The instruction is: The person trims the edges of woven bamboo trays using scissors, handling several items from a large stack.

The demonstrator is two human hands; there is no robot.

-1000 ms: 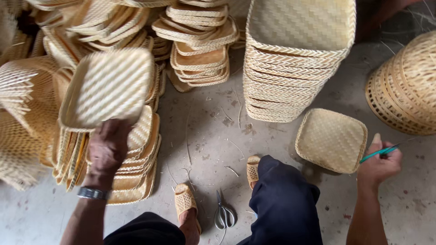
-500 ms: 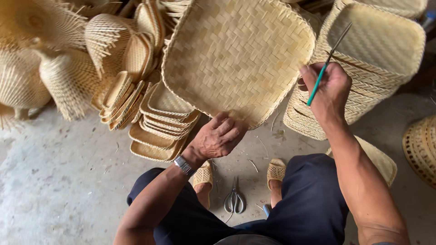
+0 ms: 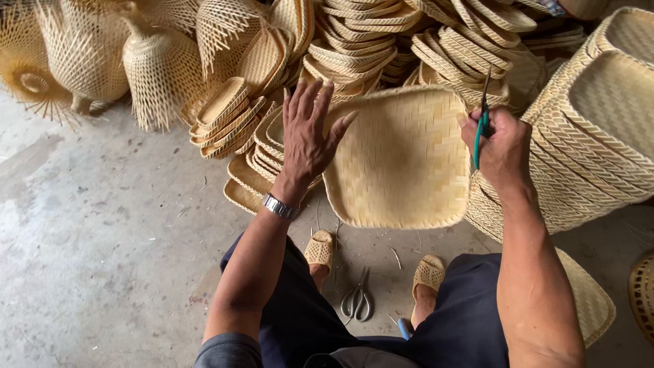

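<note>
— Between the two hands, what is being held?

— Start at the fingers. The left hand (image 3: 310,133) has its fingers spread wide and straight, palm resting against the left rim of a square woven tray (image 3: 402,160); the thumb points right across the weave. The right hand (image 3: 503,148) is curled into a loose fist at the tray's right edge, thumb and fingers pinching a thin teal tool (image 3: 481,126) that stands nearly upright. Whether those fingers also grip the tray's rim, I cannot tell.

— And where is the tray?

— Raised off the floor in front of the person's knees, tilted so its pale inside faces up toward them, held between both hands.

— What is on the arms?

— A metal watch (image 3: 280,206) sits on the left wrist. Both forearms are bare.

— What lies below?

— The person sits low, in dark trousers, with woven slippers (image 3: 320,251) on both feet. Scissors (image 3: 357,300) lie on the concrete floor (image 3: 102,259) between the feet.

— And around them?

— Stacks of similar trays (image 3: 354,41) are heaped behind the held one, some leaning. A tall neat stack (image 3: 599,136) stands just right of the right hand. At far left stand unfinished baskets (image 3: 153,65) with loose strips bristling out. One more tray (image 3: 589,300) lies by the right thigh.
</note>
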